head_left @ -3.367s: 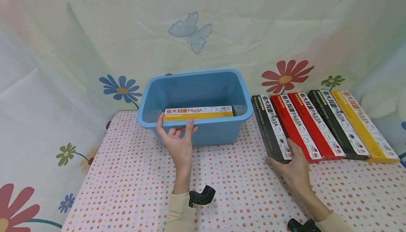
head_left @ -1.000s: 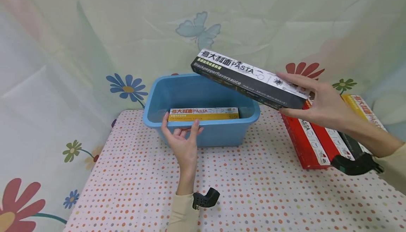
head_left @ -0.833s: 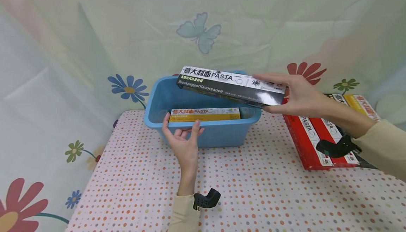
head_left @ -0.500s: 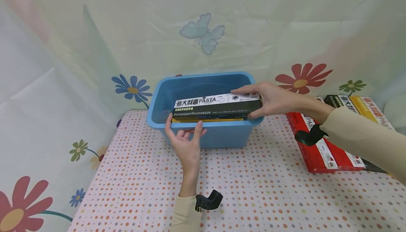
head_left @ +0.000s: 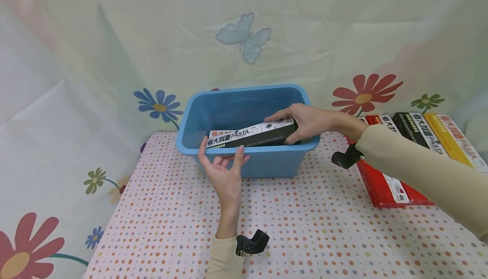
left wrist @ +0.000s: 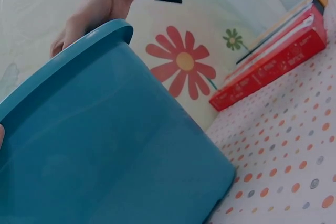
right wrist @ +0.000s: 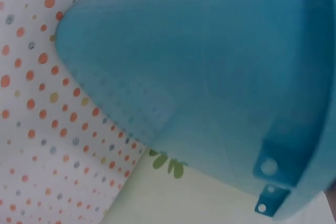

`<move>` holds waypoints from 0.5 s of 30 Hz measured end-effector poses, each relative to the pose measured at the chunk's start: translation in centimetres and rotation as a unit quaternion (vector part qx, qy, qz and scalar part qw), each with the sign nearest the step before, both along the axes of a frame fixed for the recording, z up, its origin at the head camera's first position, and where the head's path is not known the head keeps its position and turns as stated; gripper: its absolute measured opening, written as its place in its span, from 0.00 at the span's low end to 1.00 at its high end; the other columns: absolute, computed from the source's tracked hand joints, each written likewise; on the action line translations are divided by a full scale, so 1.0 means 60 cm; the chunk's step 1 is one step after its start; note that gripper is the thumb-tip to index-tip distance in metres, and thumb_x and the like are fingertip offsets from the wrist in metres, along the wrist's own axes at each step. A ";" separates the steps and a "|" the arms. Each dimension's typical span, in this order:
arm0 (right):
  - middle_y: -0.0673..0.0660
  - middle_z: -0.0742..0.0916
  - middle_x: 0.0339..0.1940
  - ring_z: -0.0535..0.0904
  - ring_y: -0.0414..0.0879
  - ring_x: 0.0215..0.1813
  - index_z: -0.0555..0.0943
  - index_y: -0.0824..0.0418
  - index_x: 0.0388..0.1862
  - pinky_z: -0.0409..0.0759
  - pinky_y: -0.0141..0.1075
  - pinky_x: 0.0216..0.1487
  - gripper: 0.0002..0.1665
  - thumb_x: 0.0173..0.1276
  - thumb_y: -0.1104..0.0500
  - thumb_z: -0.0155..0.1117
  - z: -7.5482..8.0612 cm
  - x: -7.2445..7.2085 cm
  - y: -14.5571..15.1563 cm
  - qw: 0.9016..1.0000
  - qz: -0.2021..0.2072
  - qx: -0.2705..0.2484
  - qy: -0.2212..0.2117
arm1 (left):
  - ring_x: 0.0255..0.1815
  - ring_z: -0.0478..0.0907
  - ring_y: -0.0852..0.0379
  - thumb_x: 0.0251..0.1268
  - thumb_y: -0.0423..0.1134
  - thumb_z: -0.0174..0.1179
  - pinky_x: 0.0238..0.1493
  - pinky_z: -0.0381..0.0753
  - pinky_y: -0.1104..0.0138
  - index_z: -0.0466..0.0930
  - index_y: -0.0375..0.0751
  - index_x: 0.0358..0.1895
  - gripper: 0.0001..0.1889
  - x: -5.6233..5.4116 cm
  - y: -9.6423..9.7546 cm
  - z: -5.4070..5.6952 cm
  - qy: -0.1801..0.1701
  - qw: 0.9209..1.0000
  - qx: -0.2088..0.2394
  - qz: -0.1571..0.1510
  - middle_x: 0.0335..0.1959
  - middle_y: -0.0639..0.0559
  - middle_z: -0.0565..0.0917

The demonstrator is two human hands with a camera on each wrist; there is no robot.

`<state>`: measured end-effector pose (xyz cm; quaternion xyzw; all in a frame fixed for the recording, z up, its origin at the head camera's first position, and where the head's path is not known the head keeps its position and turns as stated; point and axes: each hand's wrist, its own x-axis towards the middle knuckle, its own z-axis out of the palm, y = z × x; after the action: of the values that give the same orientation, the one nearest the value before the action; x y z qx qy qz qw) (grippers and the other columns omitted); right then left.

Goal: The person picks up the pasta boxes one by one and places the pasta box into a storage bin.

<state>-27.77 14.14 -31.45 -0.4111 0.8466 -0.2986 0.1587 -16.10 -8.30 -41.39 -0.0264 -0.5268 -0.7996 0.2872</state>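
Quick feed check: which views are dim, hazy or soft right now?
Head: bright and fairly even, "PASTA" on the black box readable; left wrist: dimmer, print on a red box too soft to read; right wrist: hazy, low contrast, the blue bin filling most of it.

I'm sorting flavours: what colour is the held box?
The held box: mainly black and white, clearest from head.

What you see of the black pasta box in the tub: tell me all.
The black pasta box is a long carton, apparently cardboard, with a white band printed PASTA. It slants inside the blue tub, right end higher in the picture, gripped there by the right hand; whether the left hand touches it is unclear.
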 end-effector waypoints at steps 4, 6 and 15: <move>0.65 0.78 0.74 0.71 0.61 0.74 0.73 0.67 0.75 0.80 0.49 0.57 0.42 0.61 0.67 0.75 -0.006 -0.008 -0.007 1.000 0.003 0.001 -0.010 | 0.34 0.83 0.52 0.66 0.27 0.71 0.43 0.94 0.51 0.52 0.45 0.81 0.46 0.000 0.003 -0.001 0.001 1.000 0.001 -0.004 0.36 0.40 0.79; 0.64 0.78 0.74 0.71 0.60 0.75 0.73 0.67 0.75 0.79 0.51 0.60 0.42 0.60 0.68 0.75 -0.007 -0.012 -0.011 1.000 0.002 0.003 -0.017 | 0.34 0.83 0.52 0.66 0.27 0.71 0.43 0.94 0.51 0.52 0.45 0.81 0.46 0.000 0.003 -0.001 0.000 1.000 0.001 -0.003 0.36 0.41 0.79; 0.65 0.77 0.74 0.73 0.60 0.72 0.73 0.67 0.75 0.77 0.45 0.53 0.44 0.59 0.67 0.76 -0.011 -0.018 -0.015 0.999 0.003 0.016 -0.038 | 0.34 0.82 0.52 0.66 0.26 0.70 0.43 0.94 0.50 0.52 0.46 0.81 0.46 -0.001 0.000 -0.007 0.006 1.000 0.005 0.001 0.35 0.40 0.79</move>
<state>-28.84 13.24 -32.09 -0.3997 0.8432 -0.2999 0.1981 -16.19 -8.29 -41.82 -0.0285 -0.5209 -0.8018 0.2913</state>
